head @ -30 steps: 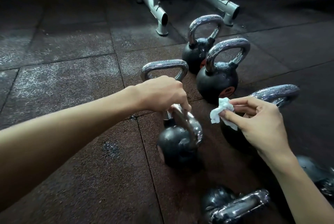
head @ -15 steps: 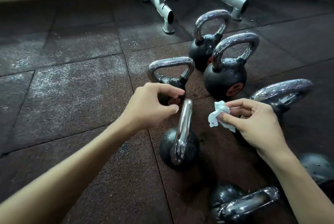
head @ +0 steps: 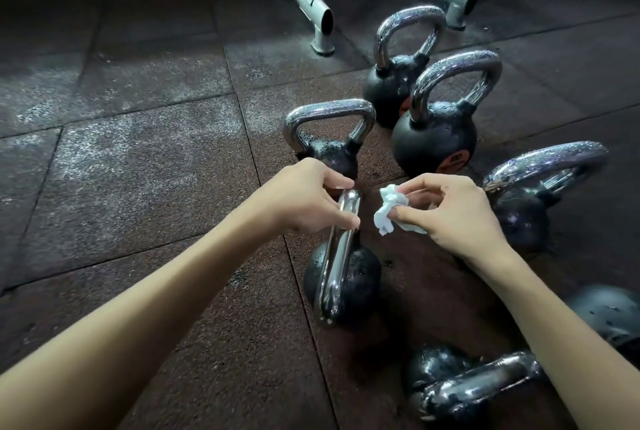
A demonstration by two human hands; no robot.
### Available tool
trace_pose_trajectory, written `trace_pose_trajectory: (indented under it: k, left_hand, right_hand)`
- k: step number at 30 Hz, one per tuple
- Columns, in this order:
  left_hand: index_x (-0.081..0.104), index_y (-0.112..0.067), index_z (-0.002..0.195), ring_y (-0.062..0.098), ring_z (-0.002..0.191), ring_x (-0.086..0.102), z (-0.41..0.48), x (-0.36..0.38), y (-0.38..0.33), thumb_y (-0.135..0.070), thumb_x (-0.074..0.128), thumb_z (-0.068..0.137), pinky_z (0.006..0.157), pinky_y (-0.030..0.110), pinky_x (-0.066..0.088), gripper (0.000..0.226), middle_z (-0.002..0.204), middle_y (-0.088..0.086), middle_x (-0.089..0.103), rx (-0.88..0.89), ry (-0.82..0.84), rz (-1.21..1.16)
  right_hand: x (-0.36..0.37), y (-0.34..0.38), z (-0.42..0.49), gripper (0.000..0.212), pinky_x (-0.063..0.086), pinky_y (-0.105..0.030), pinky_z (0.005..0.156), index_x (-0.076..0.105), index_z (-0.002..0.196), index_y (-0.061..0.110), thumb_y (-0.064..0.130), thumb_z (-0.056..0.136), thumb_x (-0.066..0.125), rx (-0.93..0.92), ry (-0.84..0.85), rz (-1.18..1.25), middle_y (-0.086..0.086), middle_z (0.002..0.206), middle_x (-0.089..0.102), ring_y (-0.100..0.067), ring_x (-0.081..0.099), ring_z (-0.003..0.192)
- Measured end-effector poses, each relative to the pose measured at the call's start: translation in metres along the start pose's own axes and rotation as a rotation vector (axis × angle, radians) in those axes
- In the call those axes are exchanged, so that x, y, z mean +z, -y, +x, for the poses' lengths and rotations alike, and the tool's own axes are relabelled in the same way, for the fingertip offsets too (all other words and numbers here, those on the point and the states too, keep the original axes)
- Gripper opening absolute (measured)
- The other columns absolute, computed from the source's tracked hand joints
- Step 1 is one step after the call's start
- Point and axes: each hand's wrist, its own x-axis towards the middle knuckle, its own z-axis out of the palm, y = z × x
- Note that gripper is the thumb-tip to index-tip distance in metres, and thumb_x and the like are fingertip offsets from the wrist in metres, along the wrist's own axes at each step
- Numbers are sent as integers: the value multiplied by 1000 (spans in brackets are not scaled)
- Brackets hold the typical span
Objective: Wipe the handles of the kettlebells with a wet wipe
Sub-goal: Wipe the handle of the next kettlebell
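Observation:
Several black kettlebells with chrome handles stand on the rubber floor. The nearest upright kettlebell [head: 346,277] sits in the middle, its handle edge-on to me. My left hand [head: 304,197] curls round the top of that handle. My right hand [head: 450,211] pinches a crumpled white wet wipe [head: 389,209] just to the right of the handle, a small gap between them. Behind stand a small kettlebell [head: 329,138], a larger one [head: 436,131] and a far one [head: 401,58]. Another kettlebell [head: 526,201] is partly hidden by my right hand.
A kettlebell [head: 460,388] lies on its side at the bottom right, and a dark round weight [head: 613,318] shows at the right edge behind my forearm. Grey metal rack feet [head: 311,3] stand at the back. Dusty rubber floor tiles [head: 121,152] stretch to the left.
My left hand had let go of the nearest kettlebell's handle half a second ago and now holds its top again. The handle has turned edge-on. The wipe moved slightly closer to it.

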Motion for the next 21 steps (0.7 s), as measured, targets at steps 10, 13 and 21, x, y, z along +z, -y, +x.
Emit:
trace_pose_trajectory:
  k: [10,13,21]
  left_hand:
    - [67,-34,132,-9,91,70,-17,-10,55,-27,83,84,87,14,46,51,95,-10,80,19,33,-376]
    - [68,-34,130,-9,80,67,-18,-17,67,-27,83,83,76,13,45,49,97,-7,81,13,36,-394]
    - [65,-30,136,-1,105,70,-19,-29,94,-30,80,85,106,21,42,53,103,-5,80,39,29,-381]
  right_hand:
    - [62,-2,16,23,54,-17,67,79,91,26,21,72,91,-4,179,-9,8,78,78,5,70,68]
    - [73,0,23,22,52,-15,70,82,92,27,24,72,92,5,188,9,9,78,78,0,74,77]
    - [94,22,32,20,45,-5,62,85,96,23,24,77,90,-100,85,43,12,77,77,11,67,67]
